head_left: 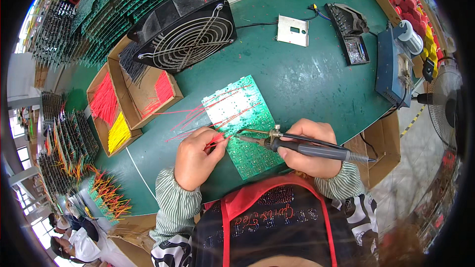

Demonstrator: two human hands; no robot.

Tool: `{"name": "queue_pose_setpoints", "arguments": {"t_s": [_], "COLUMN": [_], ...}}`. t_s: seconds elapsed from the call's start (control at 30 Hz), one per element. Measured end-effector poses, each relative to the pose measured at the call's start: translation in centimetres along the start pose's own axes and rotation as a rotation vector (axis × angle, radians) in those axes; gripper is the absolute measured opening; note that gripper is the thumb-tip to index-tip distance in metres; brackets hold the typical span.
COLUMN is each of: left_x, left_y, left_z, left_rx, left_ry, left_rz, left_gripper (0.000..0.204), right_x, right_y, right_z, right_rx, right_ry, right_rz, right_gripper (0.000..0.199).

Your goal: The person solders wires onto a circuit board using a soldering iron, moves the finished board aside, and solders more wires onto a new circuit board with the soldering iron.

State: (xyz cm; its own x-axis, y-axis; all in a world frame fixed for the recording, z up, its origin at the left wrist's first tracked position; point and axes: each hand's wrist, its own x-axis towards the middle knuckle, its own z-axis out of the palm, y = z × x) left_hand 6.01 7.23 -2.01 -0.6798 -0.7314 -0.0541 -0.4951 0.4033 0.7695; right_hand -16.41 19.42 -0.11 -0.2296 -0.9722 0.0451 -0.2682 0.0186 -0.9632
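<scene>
A green circuit board panel (252, 155) lies on the table in front of me, with several red wires (236, 114) stretched across its upper part. My left hand (197, 155) pinches red wire at the board's left edge. From the right, my right hand (312, 149) grips a dark soldering iron (316, 151) with a thin feed tube along its top. The iron's tip and the tube's end meet close to the left fingertips, over the board. Exactly where the tip touches is too small to tell.
A black fan (190, 32) stands far left of the board, beside cardboard trays (129, 96) of red, yellow and dark wires. At the right are a blue soldering station (391, 66), a solder spool (410, 38) and a black iron holder (349, 32). A metal plate (293, 30) lies behind.
</scene>
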Motion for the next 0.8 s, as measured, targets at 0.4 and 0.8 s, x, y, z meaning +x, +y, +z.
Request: {"name": "queue_pose_setpoints", "arguments": {"t_s": [0.4, 0.8], "left_x": [-0.4, 0.0], "left_y": [0.9, 2.7], "left_z": [-2.7, 0.5], "left_rx": [0.243, 0.169], "left_ry": [0.126, 0.065], "left_rz": [0.017, -0.015], "left_gripper": [0.009, 0.011], "right_x": [-0.7, -1.4], "right_y": [0.2, -0.5], "right_z": [-0.5, -1.8], "right_rx": [-0.007, -0.037], "right_ry": [0.026, 0.069], "right_rz": [-0.052, 0.032], "right_gripper": [0.016, 0.016]}}
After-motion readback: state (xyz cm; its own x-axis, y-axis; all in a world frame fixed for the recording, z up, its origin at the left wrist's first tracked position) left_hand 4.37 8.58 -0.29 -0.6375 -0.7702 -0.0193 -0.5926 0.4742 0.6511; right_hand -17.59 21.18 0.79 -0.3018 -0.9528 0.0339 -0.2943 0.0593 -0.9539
